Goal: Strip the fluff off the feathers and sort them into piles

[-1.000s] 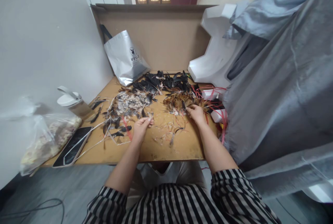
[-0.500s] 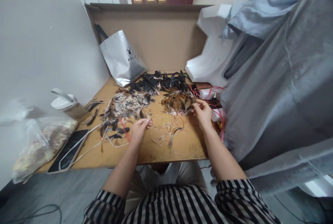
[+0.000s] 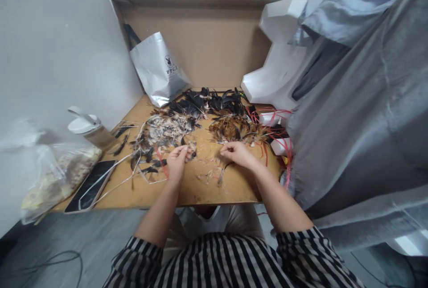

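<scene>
My left hand (image 3: 178, 161) is closed in a pinch over the middle of the table, with a few small feathers (image 3: 192, 151) at its fingertips. Just right of it, my right hand (image 3: 238, 153) is also pinched. Whatever lies between its fingers is too small to make out. Beyond the right hand spreads a pile of brown feathers (image 3: 230, 128). A grey, fluffy feather pile (image 3: 167, 128) lies past my left hand. Black feathers (image 3: 195, 103) are heaped at the back. Loose feather scraps (image 3: 210, 174) litter the tabletop between my hands.
On the left are a phone (image 3: 90, 186), a plastic bag (image 3: 63, 170) and a lidded cup (image 3: 95, 129). A silver bag (image 3: 157, 69) leans at the back left. White spools (image 3: 281, 146) with red string, white foam (image 3: 267, 80) and grey cloth (image 3: 347, 114) border the right side.
My right hand has moved left from the right edge of the brown feathers toward my left hand. The left hand stays nearly in place, still pinched.
</scene>
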The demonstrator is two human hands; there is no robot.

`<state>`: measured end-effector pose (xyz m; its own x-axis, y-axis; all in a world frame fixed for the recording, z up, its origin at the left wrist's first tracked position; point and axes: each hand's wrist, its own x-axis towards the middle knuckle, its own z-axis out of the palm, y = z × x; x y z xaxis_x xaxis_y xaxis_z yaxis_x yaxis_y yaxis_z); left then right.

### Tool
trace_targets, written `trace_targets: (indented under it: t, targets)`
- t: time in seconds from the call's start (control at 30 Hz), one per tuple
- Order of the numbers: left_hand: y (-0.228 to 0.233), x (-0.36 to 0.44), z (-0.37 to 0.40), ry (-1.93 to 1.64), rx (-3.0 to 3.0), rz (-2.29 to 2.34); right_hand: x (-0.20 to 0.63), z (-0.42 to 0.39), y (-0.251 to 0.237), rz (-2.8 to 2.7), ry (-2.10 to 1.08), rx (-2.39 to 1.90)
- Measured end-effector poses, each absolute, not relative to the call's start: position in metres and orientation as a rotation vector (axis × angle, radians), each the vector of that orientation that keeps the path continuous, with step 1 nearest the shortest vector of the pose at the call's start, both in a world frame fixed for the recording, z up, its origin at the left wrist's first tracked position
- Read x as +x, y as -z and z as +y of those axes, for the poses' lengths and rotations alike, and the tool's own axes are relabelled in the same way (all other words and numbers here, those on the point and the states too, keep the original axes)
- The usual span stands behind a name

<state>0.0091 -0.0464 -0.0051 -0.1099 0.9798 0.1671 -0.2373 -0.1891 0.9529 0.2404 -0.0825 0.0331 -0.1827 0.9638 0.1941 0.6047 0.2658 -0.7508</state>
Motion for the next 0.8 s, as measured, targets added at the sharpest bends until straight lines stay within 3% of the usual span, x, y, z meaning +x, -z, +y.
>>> trace_targets:
  t: [0.23, 0.43, 0.8]
  targets:
    - [-0.018, -0.001, -0.053, -1.634, 1.115, 1.035, 0.162, -0.055, -0.04, -2.242, -0.753, -1.283]
    - [-0.027, -0.028, -0.047, -1.748, 1.067, 1.123, 0.131, -0.031, -0.041, -2.162, -0.638, -1.594]
    - [0.004, -0.038, -0.032, -1.759, 1.172, 1.226, 0.118, -0.024, -0.015, -2.035, -0.421, -1.666]
